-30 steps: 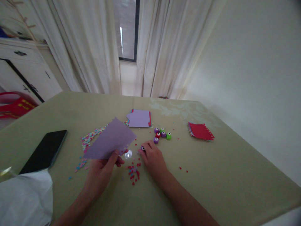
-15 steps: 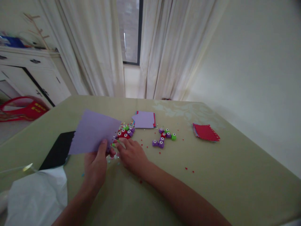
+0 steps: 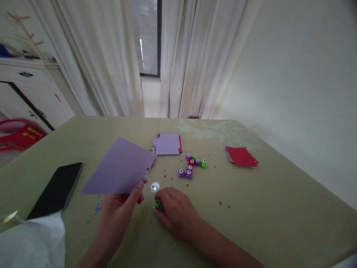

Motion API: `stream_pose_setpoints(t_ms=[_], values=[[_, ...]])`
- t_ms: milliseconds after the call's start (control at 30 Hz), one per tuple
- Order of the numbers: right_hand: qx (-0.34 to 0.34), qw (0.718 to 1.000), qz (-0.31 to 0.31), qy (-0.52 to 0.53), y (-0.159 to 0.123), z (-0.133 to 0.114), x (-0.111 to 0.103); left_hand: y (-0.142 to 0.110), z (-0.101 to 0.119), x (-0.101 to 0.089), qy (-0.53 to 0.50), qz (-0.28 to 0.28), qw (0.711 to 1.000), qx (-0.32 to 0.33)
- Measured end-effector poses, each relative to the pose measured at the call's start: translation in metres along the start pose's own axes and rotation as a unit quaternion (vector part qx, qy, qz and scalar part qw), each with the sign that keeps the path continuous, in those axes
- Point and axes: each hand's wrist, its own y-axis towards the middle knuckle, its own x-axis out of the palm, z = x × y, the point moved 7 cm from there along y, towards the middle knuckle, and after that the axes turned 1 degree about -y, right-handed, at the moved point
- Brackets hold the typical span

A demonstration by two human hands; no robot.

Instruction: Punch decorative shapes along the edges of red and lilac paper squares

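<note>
at lower centre, the right hand (image 3: 176, 209) has its fingers curled around a small green block (image 3: 156, 204); the left hand (image 3: 118, 210), apart from it, pinches a tilted purple sheet (image 3: 118, 169), left of centre. the step seems to be handling both at once; the next move calls for steady pinches. beyond, right of centre, sit eyed blocks (image 3: 189, 168).

I see the bare left forearm (image 3: 96, 247) slanting far and right from the near edge to the bare left hand (image 3: 121, 206), its extended thumb (image 3: 135, 194) pinching over curled fingers (image 3: 141, 198). On the right, I see the bare right forearm (image 3: 219, 240) reaching far and left, the bare right hand (image 3: 175, 208) back upward, fingertips and thumb closed in a grip.
</note>
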Motion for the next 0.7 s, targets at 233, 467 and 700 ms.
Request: stream_pose_setpoints(t_ms=[233,467,700], values=[[0.161,0.899,0.154,0.377,0.002,0.034,-0.019,-0.010,-0.007,0.015,0.076,-0.049,0.996,0.025],[0.203,0.820,0.186,0.502,-0.002,0.035,-0.010,-0.007,-0.007,0.018,0.077,-0.051,0.995,0.042],[0.205,0.797,0.251,0.509,-0.007,0.038,-0.016,-0.013,-0.004,0.023,0.079,-0.057,0.995,0.020]])
